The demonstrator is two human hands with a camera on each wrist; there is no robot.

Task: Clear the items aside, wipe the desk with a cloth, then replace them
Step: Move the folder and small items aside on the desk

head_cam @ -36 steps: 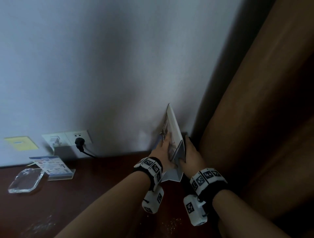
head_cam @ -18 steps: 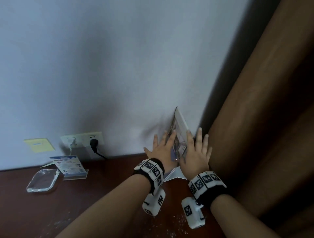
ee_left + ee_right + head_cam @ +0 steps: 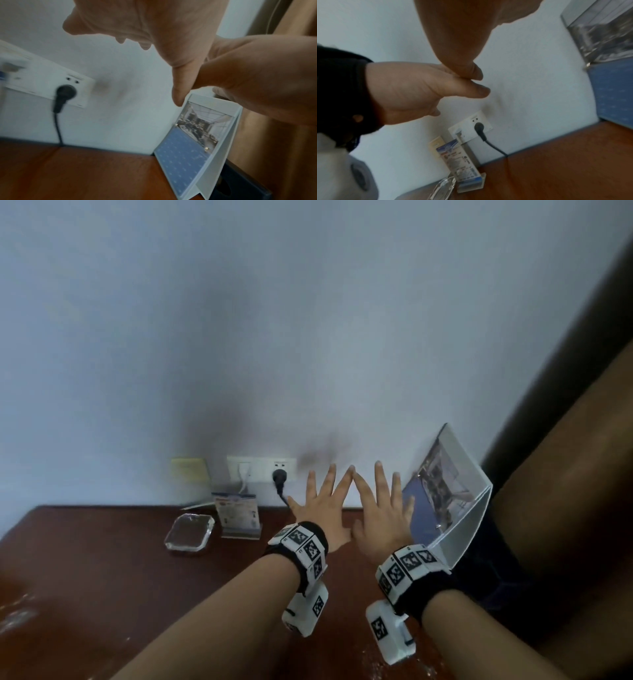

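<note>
Both hands, left hand and right hand, spread flat, holding nothing; calendar stands at right hand's two o'clock on the tabletop.

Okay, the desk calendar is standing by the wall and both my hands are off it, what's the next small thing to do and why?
Probably reach the left hand toward the sign holder and the clear glass block, the nearest items at the back of the desk. Both the left and the right hand are open and hold nothing, and the desk calendar stands by itself. No cloth is in view.
</note>
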